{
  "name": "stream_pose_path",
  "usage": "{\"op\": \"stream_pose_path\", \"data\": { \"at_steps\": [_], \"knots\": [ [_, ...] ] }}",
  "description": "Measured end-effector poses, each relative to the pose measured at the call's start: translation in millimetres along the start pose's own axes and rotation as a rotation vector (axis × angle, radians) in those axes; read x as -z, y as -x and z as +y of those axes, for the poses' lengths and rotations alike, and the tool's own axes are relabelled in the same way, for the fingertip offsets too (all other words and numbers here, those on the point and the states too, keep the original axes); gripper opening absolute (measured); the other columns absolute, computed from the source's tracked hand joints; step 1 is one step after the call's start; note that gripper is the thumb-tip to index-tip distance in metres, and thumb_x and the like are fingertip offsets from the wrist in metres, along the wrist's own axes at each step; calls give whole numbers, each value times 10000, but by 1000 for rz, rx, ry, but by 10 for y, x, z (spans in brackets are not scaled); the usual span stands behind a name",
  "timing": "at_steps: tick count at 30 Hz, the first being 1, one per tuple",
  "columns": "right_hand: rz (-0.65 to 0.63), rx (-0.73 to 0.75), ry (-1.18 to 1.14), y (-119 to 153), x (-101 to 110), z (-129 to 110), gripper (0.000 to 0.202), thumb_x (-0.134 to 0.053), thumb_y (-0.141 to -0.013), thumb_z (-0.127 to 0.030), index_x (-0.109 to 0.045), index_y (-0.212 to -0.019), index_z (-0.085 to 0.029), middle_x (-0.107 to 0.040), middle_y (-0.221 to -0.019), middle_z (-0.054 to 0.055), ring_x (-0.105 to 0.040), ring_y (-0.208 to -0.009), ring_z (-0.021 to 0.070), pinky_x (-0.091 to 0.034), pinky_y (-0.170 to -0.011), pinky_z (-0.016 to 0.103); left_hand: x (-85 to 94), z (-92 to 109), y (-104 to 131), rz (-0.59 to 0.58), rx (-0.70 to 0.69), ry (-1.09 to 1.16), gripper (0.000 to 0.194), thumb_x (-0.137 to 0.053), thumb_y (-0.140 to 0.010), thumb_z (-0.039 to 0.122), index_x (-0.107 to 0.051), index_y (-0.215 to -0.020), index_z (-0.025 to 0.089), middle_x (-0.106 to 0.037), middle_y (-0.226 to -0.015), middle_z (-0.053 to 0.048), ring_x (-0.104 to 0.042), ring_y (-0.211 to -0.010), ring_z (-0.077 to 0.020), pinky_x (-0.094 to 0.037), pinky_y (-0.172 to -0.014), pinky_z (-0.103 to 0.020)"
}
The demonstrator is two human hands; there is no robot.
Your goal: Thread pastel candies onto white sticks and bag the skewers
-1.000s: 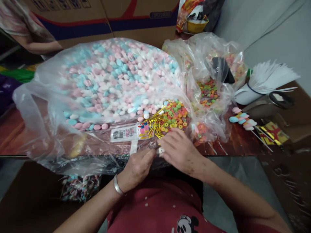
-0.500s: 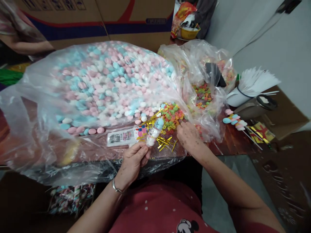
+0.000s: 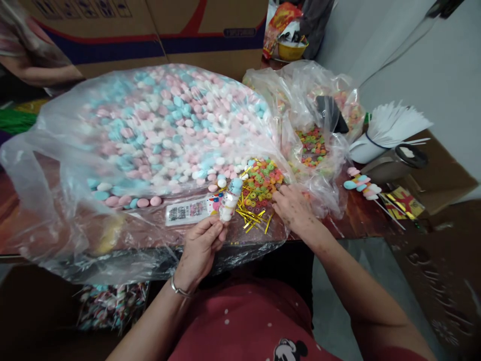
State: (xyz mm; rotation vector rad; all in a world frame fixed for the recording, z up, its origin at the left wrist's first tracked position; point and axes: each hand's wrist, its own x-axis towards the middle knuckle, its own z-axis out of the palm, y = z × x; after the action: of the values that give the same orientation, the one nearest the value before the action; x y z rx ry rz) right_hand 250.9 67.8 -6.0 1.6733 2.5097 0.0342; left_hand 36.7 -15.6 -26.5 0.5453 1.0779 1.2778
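Note:
My left hand (image 3: 205, 240) is closed round the lower end of a wrapped marshmallow skewer (image 3: 230, 199), held upright and slightly tilted, with a blue marshmallow at the top and pale ones below in a clear printed wrapper. My right hand (image 3: 295, 208) rests at the right edge of a pile of colourful ring candies (image 3: 263, 180), fingers curled together; whatever is between the fingertips is too small to make out. Gold twist ties (image 3: 253, 219) lie between both hands. Flat printed wrappers (image 3: 190, 210) lie on the table behind my left hand.
A large clear bag of marshmallows (image 3: 161, 125) covers much of the table. Bagged ring candies (image 3: 313, 145), a mug of white sticks (image 3: 370, 145), a lidded tumbler (image 3: 394, 163) and unwrapped marshmallow skewers (image 3: 363, 184) stand or lie rightward. Another person's arm (image 3: 41, 72) shows at far left.
My left hand has shifted a little left with the wrapped skewer. My right hand stays by the ring candies, with hardly any movement.

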Motion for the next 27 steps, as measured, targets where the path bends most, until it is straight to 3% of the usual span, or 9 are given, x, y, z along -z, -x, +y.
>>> {"op": "stream_pose_path", "data": {
  "at_steps": [9, 18, 21, 27],
  "knots": [
    [14, -84, 67, 2, -142, -81, 207, -466, -857, -76, -662, -913, -108, -643, -932, 140, -533, -948, 258, -390, -765, 343, 8, -25, 39, -9, -37, -30, 277, -804, -655, 358, -667, -698, 122, -490, -515, 30, -325, -446, -38, -193, -418, -170],
    [37, -105, -12, -18, 21, -38, 200, -455, -902, -142, -645, -949, -99, -650, -972, 127, -550, -942, 229, -397, -790, 311, -39, -47, 17, -66, -21, -17, 283, -801, -655, 360, -665, -707, 116, -509, -516, 21, -328, -442, -36, -190, -417, -171],
    [56, -49, -83, -30, 36, -39, 204, -447, -925, -168, -646, -943, -125, -643, -987, 104, -542, -953, 213, -396, -823, 298, -41, -25, 11, -68, -2, -1, 286, -805, -653, 361, -662, -701, 117, -500, -500, 30, -313, -430, -32, -178, -413, -171],
    [71, 3, -35, -112, -18, -178, 255, -422, -908, -122, -653, -1014, -104, -633, -1019, 149, -529, -982, 271, -409, -809, 355, -12, -92, 19, -104, 13, 10, 262, -780, -696, 348, -656, -690, 117, -501, -515, 30, -307, -436, -29, -163, -420, -177]
  ]
}}
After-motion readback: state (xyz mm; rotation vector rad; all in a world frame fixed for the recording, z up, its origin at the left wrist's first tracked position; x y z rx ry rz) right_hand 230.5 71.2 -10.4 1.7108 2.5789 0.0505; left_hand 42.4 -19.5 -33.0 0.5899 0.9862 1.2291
